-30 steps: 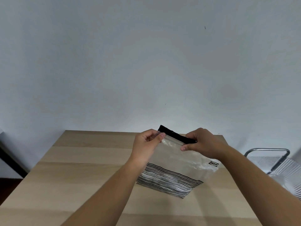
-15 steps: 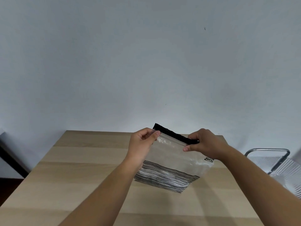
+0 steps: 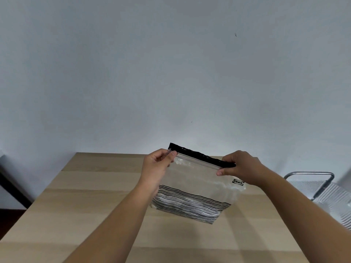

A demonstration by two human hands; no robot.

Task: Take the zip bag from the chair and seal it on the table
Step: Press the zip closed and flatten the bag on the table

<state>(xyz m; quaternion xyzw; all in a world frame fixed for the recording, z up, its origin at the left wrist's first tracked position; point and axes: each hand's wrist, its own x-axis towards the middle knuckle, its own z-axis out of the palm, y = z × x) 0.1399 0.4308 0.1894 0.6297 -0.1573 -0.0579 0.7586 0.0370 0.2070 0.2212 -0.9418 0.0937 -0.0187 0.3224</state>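
Held above a table (image 3: 98,205) at centre frame: a zip bag (image 3: 197,188), clear in its upper part, black-and-white striped along the bottom, black band across the top. Tilted, with the top edge running from upper left down to lower right. Small black logo near the bag's right edge, below the right hand.

Left hand (image 3: 157,168) at the bag's upper left corner, thumb and fingers pinched together on the seal strip just below the black band. Right hand (image 3: 241,166) at the upper right corner, thumb underneath and fingers curled over the top, likewise pinched on the strip. Hands well apart, one at each end of the seal, the strip stretched straight between them. Whether the seal is fully shut along its length: cannot tell.

Bag's striped bottom edge low over the tabletop at centre right; whether touching the wood or hanging just above it, not clear. Both bare forearms reaching in from the bottom of the frame.

Light wood table filling the lower half of the frame. Plain pale wall (image 3: 171,73) behind, filling the upper half. Metal-framed chair (image 3: 311,175) at the right edge, beside the table. Dark strip at the far left edge, too little shown to identify.
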